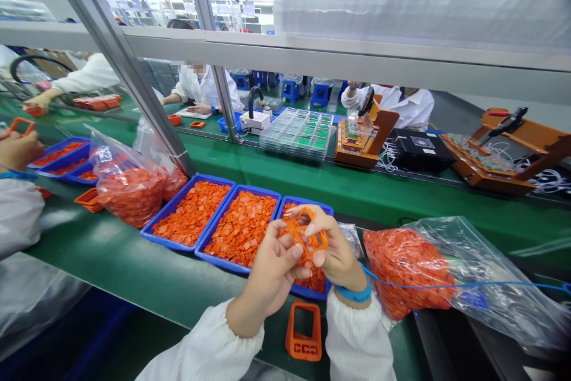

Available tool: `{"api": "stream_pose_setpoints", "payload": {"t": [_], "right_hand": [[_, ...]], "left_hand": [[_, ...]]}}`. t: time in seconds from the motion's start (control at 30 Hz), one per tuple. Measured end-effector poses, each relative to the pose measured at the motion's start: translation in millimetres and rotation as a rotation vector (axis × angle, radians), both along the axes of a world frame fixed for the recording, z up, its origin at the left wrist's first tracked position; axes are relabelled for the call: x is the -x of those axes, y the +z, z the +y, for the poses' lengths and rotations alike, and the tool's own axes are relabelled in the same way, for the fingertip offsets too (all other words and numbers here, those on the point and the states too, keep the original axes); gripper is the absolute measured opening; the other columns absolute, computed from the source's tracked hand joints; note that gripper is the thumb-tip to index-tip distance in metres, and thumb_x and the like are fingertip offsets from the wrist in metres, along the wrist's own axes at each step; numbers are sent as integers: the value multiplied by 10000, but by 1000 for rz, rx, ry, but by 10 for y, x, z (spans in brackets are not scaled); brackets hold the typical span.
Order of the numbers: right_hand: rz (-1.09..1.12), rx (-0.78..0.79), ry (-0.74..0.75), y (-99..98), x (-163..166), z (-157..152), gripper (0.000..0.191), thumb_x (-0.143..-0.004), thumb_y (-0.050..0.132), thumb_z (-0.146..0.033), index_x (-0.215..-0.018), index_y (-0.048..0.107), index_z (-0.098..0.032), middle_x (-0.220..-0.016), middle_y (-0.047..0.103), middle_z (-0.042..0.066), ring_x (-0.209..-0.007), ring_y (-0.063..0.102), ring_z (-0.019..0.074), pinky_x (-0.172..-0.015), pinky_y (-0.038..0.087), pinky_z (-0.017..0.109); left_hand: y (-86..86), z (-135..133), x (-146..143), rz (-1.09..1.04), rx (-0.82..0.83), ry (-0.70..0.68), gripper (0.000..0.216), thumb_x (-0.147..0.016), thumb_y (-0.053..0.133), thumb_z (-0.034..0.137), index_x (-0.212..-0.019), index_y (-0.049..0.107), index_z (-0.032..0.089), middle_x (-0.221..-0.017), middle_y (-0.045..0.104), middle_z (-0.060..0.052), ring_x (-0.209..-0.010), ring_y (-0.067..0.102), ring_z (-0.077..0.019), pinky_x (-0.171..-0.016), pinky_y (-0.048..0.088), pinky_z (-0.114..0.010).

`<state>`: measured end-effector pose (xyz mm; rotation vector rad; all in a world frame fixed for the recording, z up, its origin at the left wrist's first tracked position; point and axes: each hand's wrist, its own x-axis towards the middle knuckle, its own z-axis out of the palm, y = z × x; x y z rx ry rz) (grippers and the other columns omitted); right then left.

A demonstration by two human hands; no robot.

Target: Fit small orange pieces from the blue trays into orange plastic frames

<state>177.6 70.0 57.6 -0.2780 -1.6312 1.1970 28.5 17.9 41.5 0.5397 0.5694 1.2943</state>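
Note:
Both of my hands hold one orange plastic frame (294,232) up over the right-hand blue tray. My left hand (274,265) grips its near left side with thumb and fingers. On the other side my right hand (334,244) is closed round it, a blue band (354,293) at that wrist. Whether a small part is pinched in the fingers, I cannot tell. Below my hands another orange frame (304,333), with a large window and small slots, lies flat on the green bench. Small orange pieces fill the middle blue tray (223,263) and its neighbours.
A clear bag of orange pieces (408,268) lies right, crossed by a blue cord (491,285). Another full bag (129,191) stands left. A metal post (147,84) rises behind the trays. Beyond are clear trays (298,134) and orange fixtures (363,134). A co-worker's hand (20,149) is at far left.

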Motion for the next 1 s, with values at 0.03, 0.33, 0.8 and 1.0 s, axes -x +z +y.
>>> {"api": "stream_pose_setpoints", "payload": {"t": [0.03, 0.33, 0.8, 1.0], "right_hand": [[1, -2, 14, -2, -16, 6, 331, -960, 741, -595, -1241, 706, -425, -1455, 647, 57, -1410, 606, 302, -1183, 465, 527], [34, 1, 29, -8, -76, -35, 321, -789, 924, -553, -1055, 807, -416, -1388, 657, 55, -1277, 670, 299, -1110, 545, 509], [-16, 11, 106, -3, -145, -105, 274, -776, 929, -592, -850, 817, -352, -1272, 627, 77, -1122, 718, 286, -1016, 625, 504], [251, 170, -44, -29, -78, -49, 418, -713, 939, -680, -784, 698, -346, -1240, 682, 36, -1121, 717, 288, -1032, 581, 521]], "left_hand": [[-5, 4, 7, -8, -3, -52, 648, -799, 1002, 321, -1260, 548, 282, -920, 704, 51, -627, 694, -83, -543, 589, -154], [-23, 41, 29, 14, -127, -116, 595, -774, 1021, 359, -1218, 683, 154, -850, 736, -9, -621, 646, -70, -536, 499, -130], [-51, 60, 70, 94, -155, -180, 563, -752, 1031, 330, -1156, 674, 166, -911, 771, -35, -716, 730, -116, -652, 582, -178], [195, -45, 317, 510, -369, 83, 716, -825, 967, 437, -1428, 616, 276, -1365, 711, -132, -1171, 738, -281, -983, 637, -389]]}}
